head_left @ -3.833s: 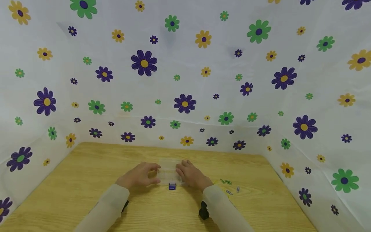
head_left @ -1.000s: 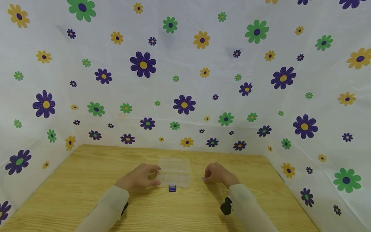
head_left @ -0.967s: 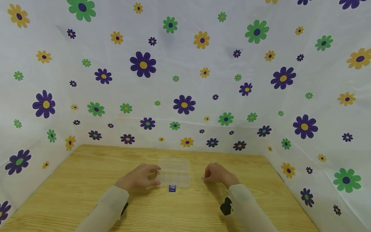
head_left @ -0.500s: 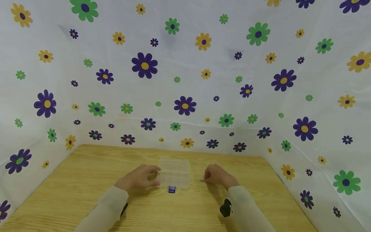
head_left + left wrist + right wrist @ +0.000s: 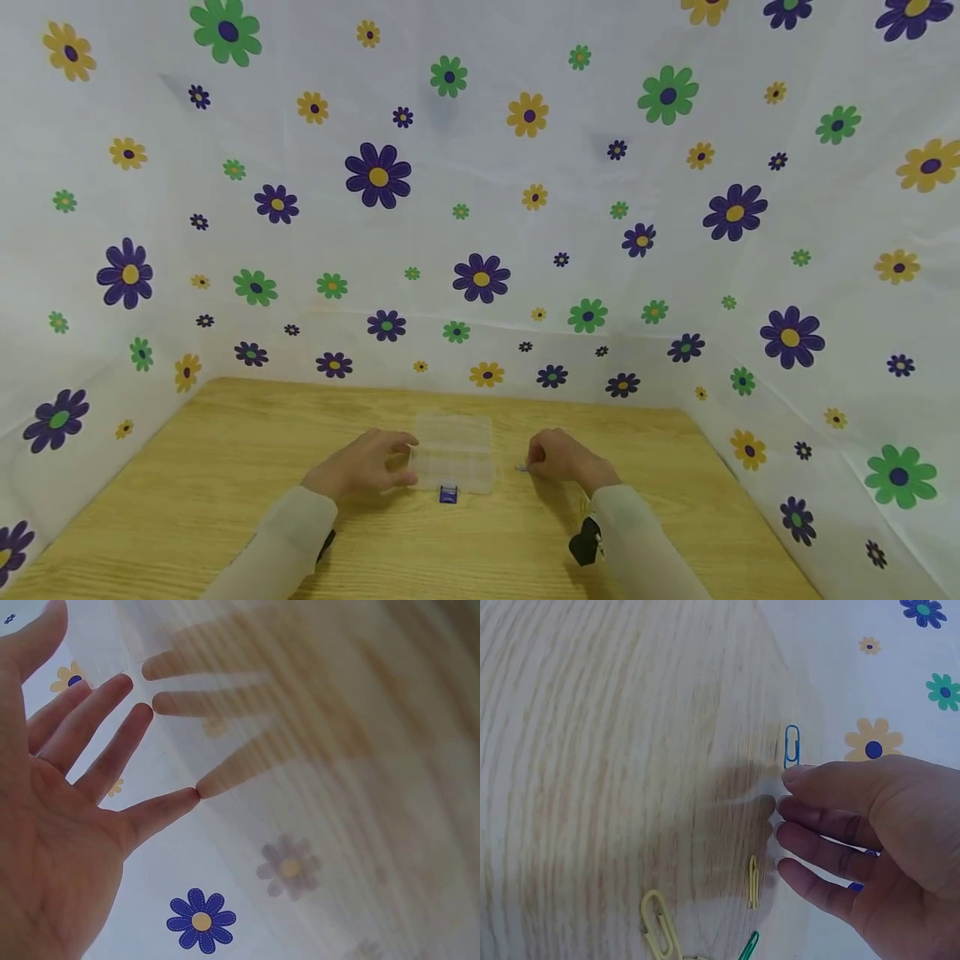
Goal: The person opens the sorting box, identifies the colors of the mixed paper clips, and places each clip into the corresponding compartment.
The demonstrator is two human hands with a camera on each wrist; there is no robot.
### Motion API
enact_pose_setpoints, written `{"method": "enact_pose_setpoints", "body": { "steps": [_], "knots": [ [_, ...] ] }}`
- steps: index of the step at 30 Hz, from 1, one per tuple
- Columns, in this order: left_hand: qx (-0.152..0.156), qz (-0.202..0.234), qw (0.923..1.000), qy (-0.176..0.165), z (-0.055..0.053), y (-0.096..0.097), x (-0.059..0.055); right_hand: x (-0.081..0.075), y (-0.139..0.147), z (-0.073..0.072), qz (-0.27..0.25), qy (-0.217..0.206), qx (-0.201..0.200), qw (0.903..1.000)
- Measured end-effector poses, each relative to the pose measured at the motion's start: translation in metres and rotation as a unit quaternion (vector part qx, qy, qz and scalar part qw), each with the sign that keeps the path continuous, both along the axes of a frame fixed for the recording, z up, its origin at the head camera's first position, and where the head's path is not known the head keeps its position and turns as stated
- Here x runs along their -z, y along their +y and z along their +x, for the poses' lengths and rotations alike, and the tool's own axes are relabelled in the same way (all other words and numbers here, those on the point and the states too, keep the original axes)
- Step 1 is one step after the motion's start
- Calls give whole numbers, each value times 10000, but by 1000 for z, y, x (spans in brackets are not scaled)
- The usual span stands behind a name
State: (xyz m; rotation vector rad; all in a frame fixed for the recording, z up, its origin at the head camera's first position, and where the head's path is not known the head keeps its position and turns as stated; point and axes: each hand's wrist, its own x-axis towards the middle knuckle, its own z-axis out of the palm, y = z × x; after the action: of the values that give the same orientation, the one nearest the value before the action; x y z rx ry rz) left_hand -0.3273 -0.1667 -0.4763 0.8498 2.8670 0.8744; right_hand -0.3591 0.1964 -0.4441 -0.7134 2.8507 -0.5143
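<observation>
A clear plastic box point(image 5: 453, 446) with a blue latch point(image 5: 448, 495) on its near side lies on the wooden table. My left hand point(image 5: 363, 462) is at its left side, thumb and fingers spread along that edge. The left wrist view shows the fingers point(image 5: 105, 750) relaxed and apart, tips against a shiny, reflecting surface. To the right of the box, my right hand point(image 5: 561, 454) pinches a small blue paper clip point(image 5: 792, 744) at one end, between thumb and finger. Its free end point(image 5: 521, 468) points toward the box.
In the right wrist view, yellow paper clips point(image 5: 753, 883) and a green paper clip point(image 5: 748, 946) lie on the table near the right hand. The wooden table point(image 5: 420, 558) is walled in by flower-printed white sheeting point(image 5: 420, 250). Black wrist devices point(image 5: 584, 543) sit below the sleeves.
My right hand has left the box's right side, moved right, and now holds a blue paper clip. The clip has tipped flatter over the last second. My left hand has stayed put.
</observation>
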Motion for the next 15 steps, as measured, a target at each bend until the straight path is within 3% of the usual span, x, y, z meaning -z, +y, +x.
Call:
{"method": "enact_pose_setpoints", "body": {
  "steps": [6,15],
  "knots": [
    [-84,-48,10000,-24,1,2,2,-2,-1,-2,-304,2,-65,9995],
    [-144,-63,9999,-56,1,1,2,-6,-5,-8,-754,389,-544,9949]
  ]
}}
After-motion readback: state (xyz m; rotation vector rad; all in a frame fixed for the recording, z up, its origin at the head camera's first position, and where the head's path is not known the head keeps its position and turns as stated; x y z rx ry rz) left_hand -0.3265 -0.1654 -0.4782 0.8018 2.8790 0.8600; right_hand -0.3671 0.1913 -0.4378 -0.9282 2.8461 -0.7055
